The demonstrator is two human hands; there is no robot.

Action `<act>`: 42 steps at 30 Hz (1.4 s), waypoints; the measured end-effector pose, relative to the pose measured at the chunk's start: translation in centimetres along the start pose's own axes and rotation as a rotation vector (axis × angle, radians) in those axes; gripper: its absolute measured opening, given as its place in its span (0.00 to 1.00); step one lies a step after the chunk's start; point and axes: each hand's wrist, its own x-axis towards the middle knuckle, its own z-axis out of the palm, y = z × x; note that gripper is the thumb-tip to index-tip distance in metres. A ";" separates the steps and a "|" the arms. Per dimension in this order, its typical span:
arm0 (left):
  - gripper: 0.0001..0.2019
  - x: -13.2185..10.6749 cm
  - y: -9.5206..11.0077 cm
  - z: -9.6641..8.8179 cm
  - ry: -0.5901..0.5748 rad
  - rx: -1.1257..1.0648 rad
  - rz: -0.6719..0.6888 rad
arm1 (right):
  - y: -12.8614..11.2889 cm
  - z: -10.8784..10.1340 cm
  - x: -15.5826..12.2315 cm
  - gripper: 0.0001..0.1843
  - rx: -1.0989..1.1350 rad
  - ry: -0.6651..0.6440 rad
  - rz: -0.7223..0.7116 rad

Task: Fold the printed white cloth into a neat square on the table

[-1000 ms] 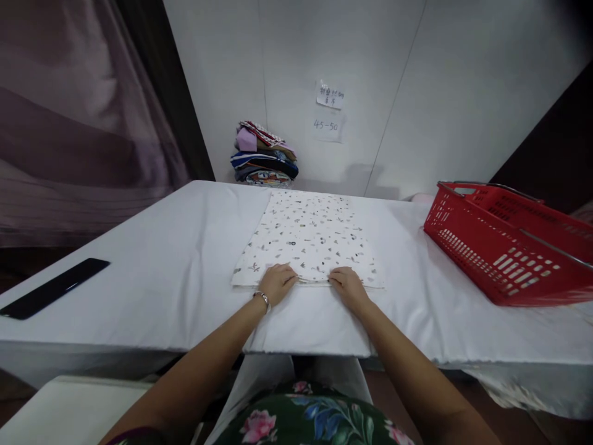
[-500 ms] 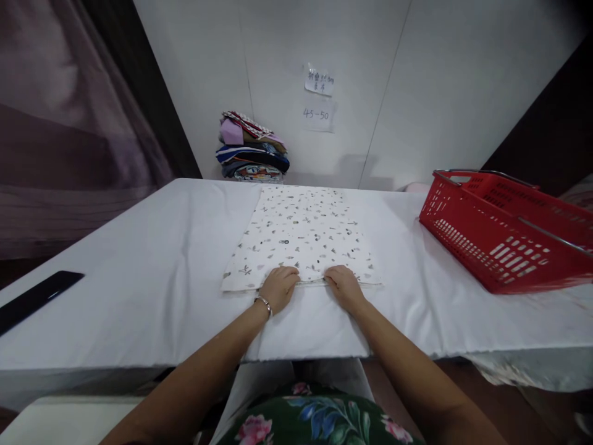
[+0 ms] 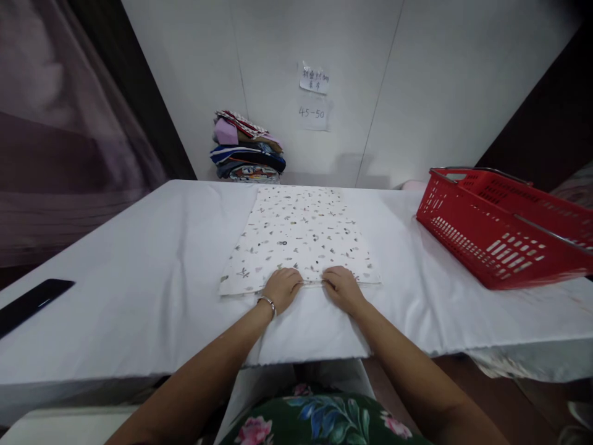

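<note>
A white cloth with small printed plants and shapes (image 3: pixel 296 232) lies flat and folded on the white-covered table (image 3: pixel 134 290). Its near edge shows more than one layer. My left hand (image 3: pixel 282 289), with a silver bracelet at the wrist, is closed on that near edge, left of the middle. A short way to the right, my right hand (image 3: pixel 343 287) pinches the same edge. Both thumbs are partly hidden, and the fingertips rest at the cloth's border.
On the right stands a red plastic basket (image 3: pixel 482 238) with metal handles. A stack of folded fabrics (image 3: pixel 250 154) sits beyond the far edge, against the wall. A black phone-like slab (image 3: pixel 32 303) lies at the left. Handwritten paper signs (image 3: pixel 314 111) hang on the wall.
Both hands keep hold of the near edge, with the left hand slightly nearer the right. The view has shifted a little; the cloth lies almost unchanged.
</note>
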 end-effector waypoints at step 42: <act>0.12 2.3 2.0 1.1 -0.119 0.162 0.009 | 0.2 0.6 0.1 0.09 -0.111 -0.005 0.023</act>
